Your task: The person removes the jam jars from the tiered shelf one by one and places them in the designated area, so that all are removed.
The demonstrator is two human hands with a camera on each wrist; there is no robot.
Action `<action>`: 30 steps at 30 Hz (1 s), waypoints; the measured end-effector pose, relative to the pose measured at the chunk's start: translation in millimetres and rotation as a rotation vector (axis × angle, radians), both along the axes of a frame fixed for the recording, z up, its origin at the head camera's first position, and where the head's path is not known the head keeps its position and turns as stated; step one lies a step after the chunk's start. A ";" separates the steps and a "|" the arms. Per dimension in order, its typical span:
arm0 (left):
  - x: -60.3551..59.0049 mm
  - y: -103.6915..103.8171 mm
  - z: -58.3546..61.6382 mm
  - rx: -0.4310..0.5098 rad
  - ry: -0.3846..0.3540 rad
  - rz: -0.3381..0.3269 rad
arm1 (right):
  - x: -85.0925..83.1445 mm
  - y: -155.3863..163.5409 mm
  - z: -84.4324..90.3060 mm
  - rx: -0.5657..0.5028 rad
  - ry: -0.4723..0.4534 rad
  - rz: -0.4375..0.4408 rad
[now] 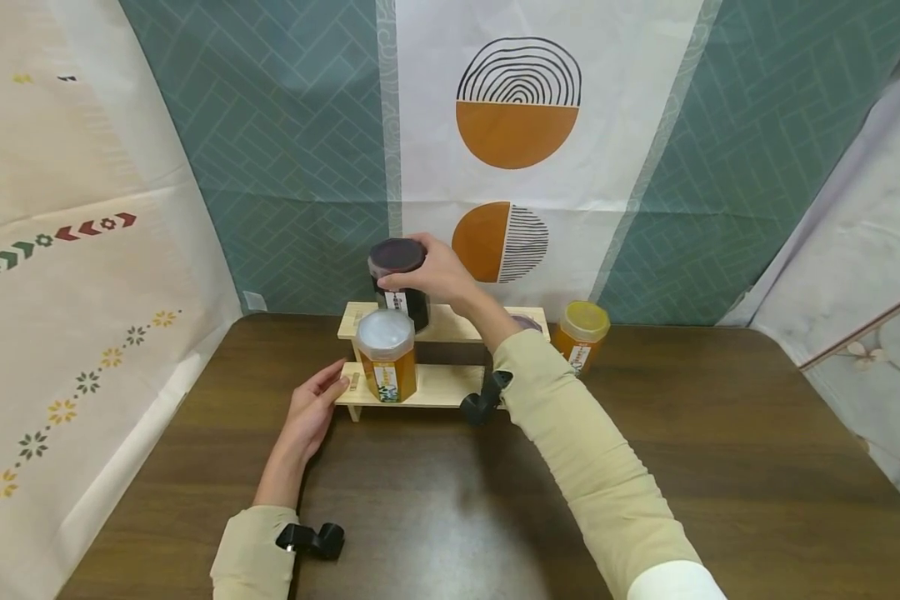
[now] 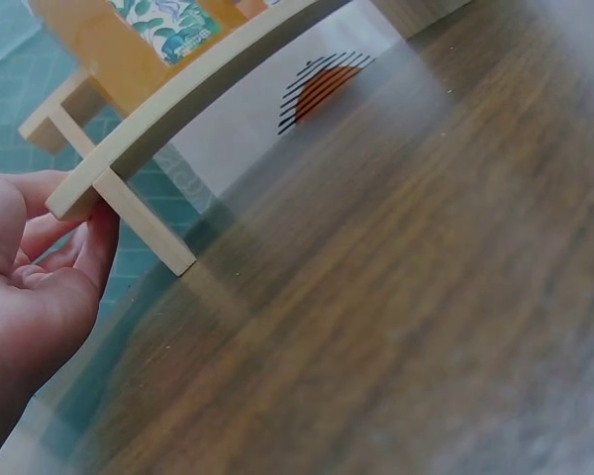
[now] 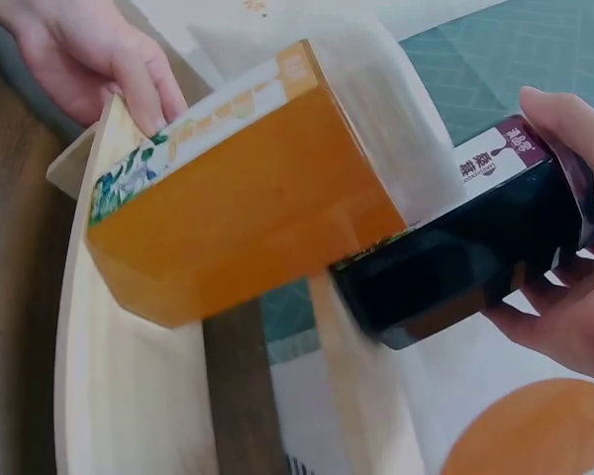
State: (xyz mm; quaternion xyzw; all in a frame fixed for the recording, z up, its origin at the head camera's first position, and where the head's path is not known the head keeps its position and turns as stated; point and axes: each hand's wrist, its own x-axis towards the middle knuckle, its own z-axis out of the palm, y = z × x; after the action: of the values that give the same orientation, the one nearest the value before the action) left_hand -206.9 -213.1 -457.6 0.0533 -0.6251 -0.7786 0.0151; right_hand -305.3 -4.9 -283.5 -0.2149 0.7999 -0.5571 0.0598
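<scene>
Dark jar [image 1: 397,279] at upper shelf [image 1: 450,327] edge

— Where do we have our left hand [image 1: 311,412]?

— Low and forward, palm turned inward, fingers [image 2: 91,242] loosely extended and touching with their tips. The left forearm lies bare to the rolled cuff [image 1: 253,552].

— And our right hand [image 1: 437,273]?

— Raised higher and further out, arm stretched across in its long sleeve [image 1: 581,454]. Its fingers [image 3: 574,129] and thumb curl in a grip from the side, wrist bent slightly down.
</scene>
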 end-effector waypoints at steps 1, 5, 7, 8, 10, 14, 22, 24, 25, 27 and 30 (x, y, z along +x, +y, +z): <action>-0.2 0.2 -0.2 0.004 0.000 -0.001 | 0.1 2.8 1.4 -0.001 0.006 -0.004; -0.8 -1.1 -1.0 0.028 -0.002 -0.003 | -2.0 15.8 9.8 -0.037 0.019 -0.009; -0.9 -2.6 -1.5 0.036 0.002 -0.003 | -3.6 23.5 15.1 -0.069 0.019 -0.012; -0.8 -3.3 -1.5 0.040 0.003 -0.003 | -4.3 27.8 17.9 -0.084 0.018 -0.012; -0.5 -3.9 -1.2 0.038 0.007 -0.006 | -5.7 37.0 22.6 -0.102 0.020 -0.022; -0.2 -3.5 -1.0 0.035 0.006 -0.011 | -8.3 59.0 29.7 -0.117 0.021 -0.036; -0.4 -1.1 -0.7 0.045 0.000 -0.012 | -12.3 116.1 33.4 -0.173 0.008 -0.039; -0.7 -1.3 -0.7 0.039 0.001 -0.011 | -12.1 130.1 30.8 -0.174 0.004 -0.045; -0.9 -1.4 -0.7 0.036 0.000 -0.010 | -11.9 137.2 29.0 -0.169 0.003 -0.048; -1.0 -1.7 -0.6 0.036 -0.003 -0.006 | -11.2 151.4 25.2 -0.159 0.002 -0.053; -0.5 -2.0 -0.9 0.034 -0.003 -0.012 | -8.3 173.1 20.9 -0.161 -0.009 -0.057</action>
State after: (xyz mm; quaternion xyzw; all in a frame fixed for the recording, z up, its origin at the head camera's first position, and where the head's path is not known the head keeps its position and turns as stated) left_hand -207.4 -215.1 -458.5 0.0511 -0.6119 -0.7892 0.0085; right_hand -313.7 168.2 -262.6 -0.1934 0.7581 -0.6221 0.0299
